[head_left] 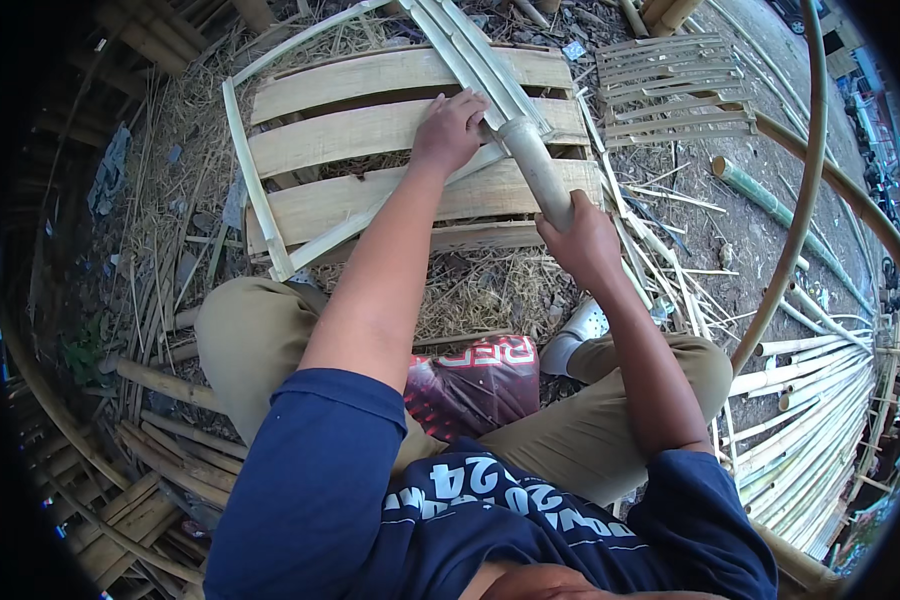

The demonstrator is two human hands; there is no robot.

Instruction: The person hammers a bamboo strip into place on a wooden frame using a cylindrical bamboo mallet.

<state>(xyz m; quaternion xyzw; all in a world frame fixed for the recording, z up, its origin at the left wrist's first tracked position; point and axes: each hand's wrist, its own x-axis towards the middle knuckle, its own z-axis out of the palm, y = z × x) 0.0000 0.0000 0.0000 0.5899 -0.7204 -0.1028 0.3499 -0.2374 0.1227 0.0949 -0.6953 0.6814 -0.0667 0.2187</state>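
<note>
A person sits on straw-covered ground (490, 290) in a bamboo workshop, seen from the head camera looking down over a dark blue shirt and tan trousers. The right hand (582, 240) is clenched around the round, uncut end of a bamboo pole (535, 165). The left hand (450, 128) presses down on it further up, fingers curled over the place where the pole breaks into long strips (460, 45) that fan away toward the top of the frame. The pole lies slanted across a low frame of flat bamboo slats (370, 125), touching the slats under both hands.

By the look of it, the splitting is well along: most of the pole's length already stands apart in strips, and only the short stretch between and below the two hands remains whole. How the remaining piece is to be parted cannot be told, as no blade shows.

No true container is in view. A smaller slatted panel (675, 85) lies on the ground to the upper right, bare. A thick pile of finished thin strips (820, 420) rests by the person's right knee, near a long curved bamboo hoop (805, 190). A green bamboo offcut (755, 190) lies apart on the dirt. A red and white bag (475, 385) sits between the knees, its contents hidden.
</note>
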